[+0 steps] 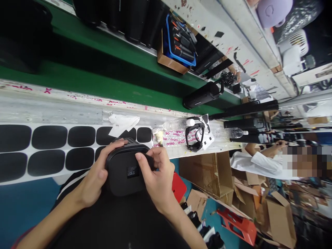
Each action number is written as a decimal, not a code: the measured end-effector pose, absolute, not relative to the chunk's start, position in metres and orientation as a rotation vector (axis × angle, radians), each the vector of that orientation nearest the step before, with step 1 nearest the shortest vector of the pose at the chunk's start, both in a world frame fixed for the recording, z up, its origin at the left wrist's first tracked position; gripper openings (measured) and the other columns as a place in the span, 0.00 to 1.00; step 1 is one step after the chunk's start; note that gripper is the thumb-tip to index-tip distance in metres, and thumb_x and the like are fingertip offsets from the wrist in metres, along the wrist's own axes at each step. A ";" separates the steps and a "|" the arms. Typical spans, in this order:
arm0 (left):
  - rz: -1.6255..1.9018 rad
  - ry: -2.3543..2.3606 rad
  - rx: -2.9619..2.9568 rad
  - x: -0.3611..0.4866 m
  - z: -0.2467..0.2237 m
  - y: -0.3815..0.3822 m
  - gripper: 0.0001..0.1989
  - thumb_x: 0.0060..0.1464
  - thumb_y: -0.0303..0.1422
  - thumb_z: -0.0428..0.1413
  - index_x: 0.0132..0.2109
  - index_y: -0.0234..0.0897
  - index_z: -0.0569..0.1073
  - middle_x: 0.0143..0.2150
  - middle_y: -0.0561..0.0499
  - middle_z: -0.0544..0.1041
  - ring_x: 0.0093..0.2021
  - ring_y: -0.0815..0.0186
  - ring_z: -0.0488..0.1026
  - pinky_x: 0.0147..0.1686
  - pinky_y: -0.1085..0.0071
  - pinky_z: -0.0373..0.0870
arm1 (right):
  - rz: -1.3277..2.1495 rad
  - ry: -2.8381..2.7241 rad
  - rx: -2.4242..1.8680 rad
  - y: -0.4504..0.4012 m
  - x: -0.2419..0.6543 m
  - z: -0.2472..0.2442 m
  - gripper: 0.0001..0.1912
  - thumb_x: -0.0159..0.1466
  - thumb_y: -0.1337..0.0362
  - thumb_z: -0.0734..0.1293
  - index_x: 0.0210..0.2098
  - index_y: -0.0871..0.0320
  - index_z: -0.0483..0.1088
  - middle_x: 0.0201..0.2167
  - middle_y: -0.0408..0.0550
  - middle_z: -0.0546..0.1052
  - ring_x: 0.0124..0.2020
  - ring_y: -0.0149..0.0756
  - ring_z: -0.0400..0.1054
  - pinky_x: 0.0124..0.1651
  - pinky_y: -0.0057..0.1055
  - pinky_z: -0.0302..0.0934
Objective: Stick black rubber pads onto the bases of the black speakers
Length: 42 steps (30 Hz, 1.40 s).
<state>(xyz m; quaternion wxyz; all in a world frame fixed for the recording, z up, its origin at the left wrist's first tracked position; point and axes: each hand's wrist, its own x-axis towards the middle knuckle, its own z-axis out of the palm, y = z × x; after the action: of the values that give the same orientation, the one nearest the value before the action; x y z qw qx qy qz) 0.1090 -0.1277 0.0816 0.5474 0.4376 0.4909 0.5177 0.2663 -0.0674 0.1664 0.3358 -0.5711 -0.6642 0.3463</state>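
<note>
A black appliance with a rounded-rectangular end (116,183) and a slotted side (127,141) is held against my body, that end facing up at me. On the end sits a small dark label (132,172). My left hand (94,178) is closed round the appliance's left side, fingers over its far edge. At the upper right corner, my right hand (160,176) pinches the edge of a thin black pad (148,160) between thumb and fingers. How much of the pad lies on the end is unclear. Beside my left hand runs a white sheet (36,146) of similar black rounded pads.
Crumpled white paper (124,124) lies on the sheet. Further right are a clear bottle (175,124) and black frame-shaped parts (195,135). A green conveyor belt (109,81) carries a black cylindrical unit (201,95) and a blue tray (169,48) of tools. Cardboard boxes (207,169) and a co-worker (259,162) are at right.
</note>
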 end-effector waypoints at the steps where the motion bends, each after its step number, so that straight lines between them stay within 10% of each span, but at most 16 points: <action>1: 1.225 1.164 1.044 0.109 0.081 -0.128 0.32 0.58 0.59 0.43 0.64 0.53 0.59 0.69 0.53 0.59 0.69 0.53 0.54 0.68 0.58 0.50 | 0.896 -1.739 -1.489 -0.068 0.266 0.166 0.11 0.63 0.59 0.70 0.32 0.55 0.63 0.23 0.35 0.68 0.20 0.22 0.62 0.23 0.18 0.55; 10: 1.200 1.182 1.096 0.106 0.078 -0.128 0.28 0.61 0.50 0.48 0.65 0.52 0.58 0.69 0.56 0.59 0.69 0.62 0.54 0.67 0.71 0.51 | 0.831 -1.785 -1.482 -0.067 0.266 0.165 0.11 0.64 0.58 0.69 0.32 0.55 0.64 0.24 0.36 0.71 0.21 0.23 0.65 0.24 0.18 0.58; 42: 1.250 1.310 0.913 0.116 0.097 -0.123 0.20 0.63 0.44 0.45 0.60 0.50 0.66 0.64 0.53 0.67 0.63 0.53 0.64 0.66 0.56 0.55 | 0.658 -1.829 -1.365 -0.068 0.264 0.156 0.08 0.66 0.62 0.67 0.33 0.55 0.62 0.22 0.37 0.71 0.20 0.25 0.66 0.23 0.21 0.59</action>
<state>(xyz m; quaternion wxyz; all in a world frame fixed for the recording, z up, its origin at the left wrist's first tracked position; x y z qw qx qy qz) 0.1164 -0.1233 0.0975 0.5286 0.3821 0.5483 0.5234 0.2639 -0.0684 0.1555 0.3740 -0.5331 -0.7141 0.2571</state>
